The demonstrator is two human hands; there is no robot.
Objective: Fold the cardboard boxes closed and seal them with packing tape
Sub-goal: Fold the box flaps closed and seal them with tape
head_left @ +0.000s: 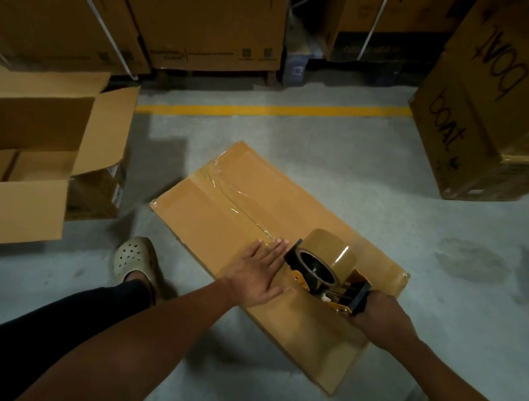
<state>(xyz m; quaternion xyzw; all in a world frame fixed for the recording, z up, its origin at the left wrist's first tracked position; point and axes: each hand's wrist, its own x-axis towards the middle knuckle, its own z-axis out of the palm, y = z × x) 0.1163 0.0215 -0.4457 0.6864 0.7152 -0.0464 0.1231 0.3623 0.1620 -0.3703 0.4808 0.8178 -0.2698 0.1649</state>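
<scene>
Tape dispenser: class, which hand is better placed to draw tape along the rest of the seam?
Right. The right hand grips the tape dispenser by its handle on the cardboard box; the left hand lies flat on the box beside it, fingers straight.

Brown tape roll (328, 257), yellow floor line (273, 110)

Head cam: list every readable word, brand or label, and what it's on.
"boat": brand print on the large carton at right, on two faces, seen rotated.
Stacked cartons at the back: small print along the bottom edge, too blurred to read.
Open box at left: side sticker, too small to read.
Taped box, tape dispenser: no text visible.
</scene>
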